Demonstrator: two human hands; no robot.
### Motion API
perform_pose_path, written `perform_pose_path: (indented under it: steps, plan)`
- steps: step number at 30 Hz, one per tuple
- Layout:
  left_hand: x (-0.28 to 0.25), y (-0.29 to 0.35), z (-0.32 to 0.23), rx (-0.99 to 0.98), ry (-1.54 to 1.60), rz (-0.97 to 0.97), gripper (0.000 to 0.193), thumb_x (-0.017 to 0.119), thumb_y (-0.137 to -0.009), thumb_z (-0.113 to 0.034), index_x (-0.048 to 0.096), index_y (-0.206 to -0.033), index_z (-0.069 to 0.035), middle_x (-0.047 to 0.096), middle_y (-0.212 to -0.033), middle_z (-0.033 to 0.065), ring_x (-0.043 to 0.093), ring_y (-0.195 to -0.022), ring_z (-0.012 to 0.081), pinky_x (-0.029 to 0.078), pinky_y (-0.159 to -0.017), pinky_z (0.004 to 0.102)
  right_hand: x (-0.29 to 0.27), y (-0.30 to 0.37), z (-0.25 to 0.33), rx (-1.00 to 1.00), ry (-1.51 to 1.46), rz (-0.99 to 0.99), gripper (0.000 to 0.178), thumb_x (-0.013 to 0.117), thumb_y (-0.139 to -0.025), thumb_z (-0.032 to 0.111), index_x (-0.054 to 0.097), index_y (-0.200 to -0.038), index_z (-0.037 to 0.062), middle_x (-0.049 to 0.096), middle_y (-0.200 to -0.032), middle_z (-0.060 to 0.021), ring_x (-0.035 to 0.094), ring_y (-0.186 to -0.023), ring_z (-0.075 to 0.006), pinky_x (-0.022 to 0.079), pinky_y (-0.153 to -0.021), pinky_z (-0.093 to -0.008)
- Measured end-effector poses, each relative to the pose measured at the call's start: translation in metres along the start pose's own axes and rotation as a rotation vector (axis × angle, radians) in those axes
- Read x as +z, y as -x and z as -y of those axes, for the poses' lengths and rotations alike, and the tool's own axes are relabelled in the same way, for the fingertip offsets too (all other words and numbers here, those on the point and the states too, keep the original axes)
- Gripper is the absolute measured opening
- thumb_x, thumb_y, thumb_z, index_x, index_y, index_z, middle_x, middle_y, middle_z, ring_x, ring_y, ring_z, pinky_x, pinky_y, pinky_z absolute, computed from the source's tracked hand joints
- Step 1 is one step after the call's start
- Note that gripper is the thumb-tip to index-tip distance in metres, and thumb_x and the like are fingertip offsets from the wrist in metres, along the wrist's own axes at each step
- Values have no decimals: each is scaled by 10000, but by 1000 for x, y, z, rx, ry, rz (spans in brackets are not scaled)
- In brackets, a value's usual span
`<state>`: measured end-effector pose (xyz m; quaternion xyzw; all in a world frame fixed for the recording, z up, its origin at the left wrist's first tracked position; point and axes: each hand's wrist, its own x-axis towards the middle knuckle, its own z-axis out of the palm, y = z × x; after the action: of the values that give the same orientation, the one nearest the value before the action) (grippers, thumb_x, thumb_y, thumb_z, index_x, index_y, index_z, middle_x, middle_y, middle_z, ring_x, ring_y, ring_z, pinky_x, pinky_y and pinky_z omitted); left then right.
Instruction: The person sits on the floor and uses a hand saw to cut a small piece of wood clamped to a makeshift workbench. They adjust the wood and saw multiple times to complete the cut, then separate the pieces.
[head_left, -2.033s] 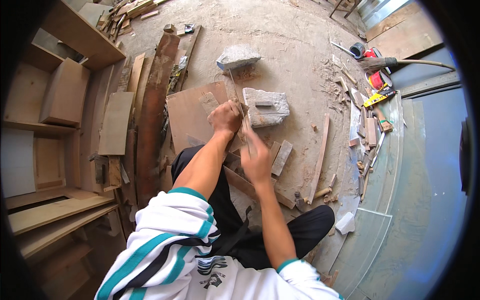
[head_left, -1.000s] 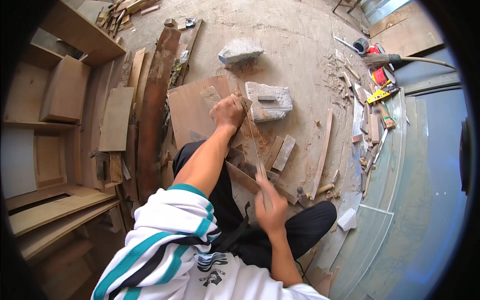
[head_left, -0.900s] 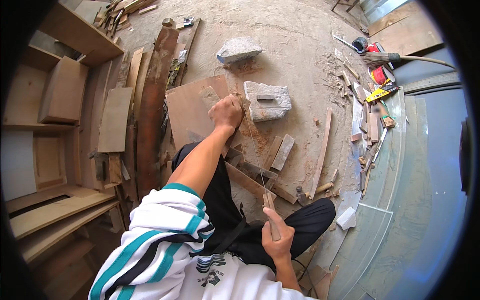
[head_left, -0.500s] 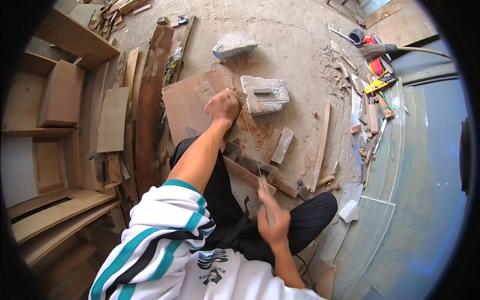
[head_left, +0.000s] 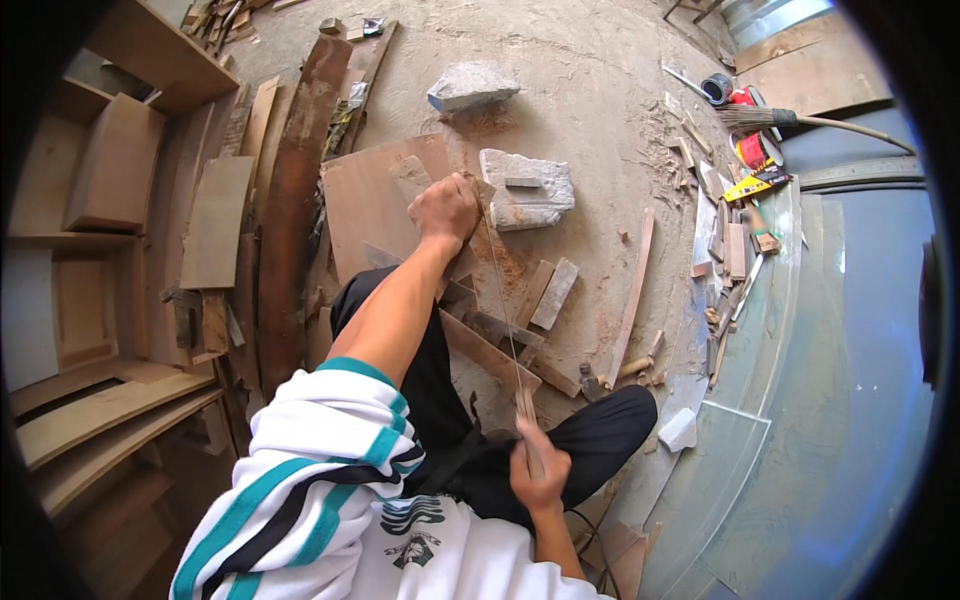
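Observation:
My right hand (head_left: pixel 540 466) is wrapped round the wooden handle (head_left: pixel 526 408) of a handsaw, low over my lap. The saw's thin blade (head_left: pixel 503 290) is seen nearly edge-on and runs up to beside my left hand (head_left: pixel 446 212). That hand is a fist, pressed down on a short piece of wood (head_left: pixel 408 174), its fingertips hidden. Underneath lies a wide brown board (head_left: pixel 365 205). Sawdust (head_left: pixel 508 262) is scattered just right of the blade.
Two pale stone blocks (head_left: pixel 472 86) (head_left: pixel 527 190) sit ahead on the floor. Wood offcuts (head_left: pixel 555 295) and a hammer (head_left: pixel 618 375) lie near my knee. Planks (head_left: pixel 300 200) and shelving stand left; a broom (head_left: pixel 757 119), a yellow-black saw (head_left: pixel 757 184) and glass sheets (head_left: pixel 800 330) are right.
My right hand has pulled the handsaw back toward my body, a little down the picture. My left hand stays on the wood. The view has shifted slightly.

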<state>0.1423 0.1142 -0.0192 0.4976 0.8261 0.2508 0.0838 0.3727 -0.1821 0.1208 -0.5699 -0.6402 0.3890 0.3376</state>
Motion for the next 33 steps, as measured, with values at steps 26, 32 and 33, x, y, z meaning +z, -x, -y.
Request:
perform_pose_path:
  steps: [26, 32, 33]
  plan:
    - [-3, -2, -8, 5, -16, 41, 456, 404, -980, -321, 732, -781, -74, 725, -833, 218, 714, -773, 417, 554, -719, 519, 47, -119, -4, -75, -68, -60, 394, 585, -844, -39, 658, -1231, -33, 676, -1249, -236, 694, -1130, -317, 531, -949, -360]
    - [-12, -3, -19, 3, -2, 56, 481, 392, -990, -337, 739, -797, -67, 725, -846, 222, 710, -767, 426, 555, -725, 521, 0, -41, 11, 8, -86, 7, 424, 549, -843, -124, 658, -1237, -15, 621, -1318, -289, 642, -1225, -335, 507, -988, -356]
    - [-7, 0, -15, 11, -16, 51, 481, 396, -986, -332, 736, -779, -62, 726, -831, 216, 714, -762, 421, 556, -716, 522, 23, -94, -4, -35, -93, -4, 424, 546, -846, -86, 656, -1249, -12, 630, -1318, -260, 643, -1222, -325, 500, -1003, -359]
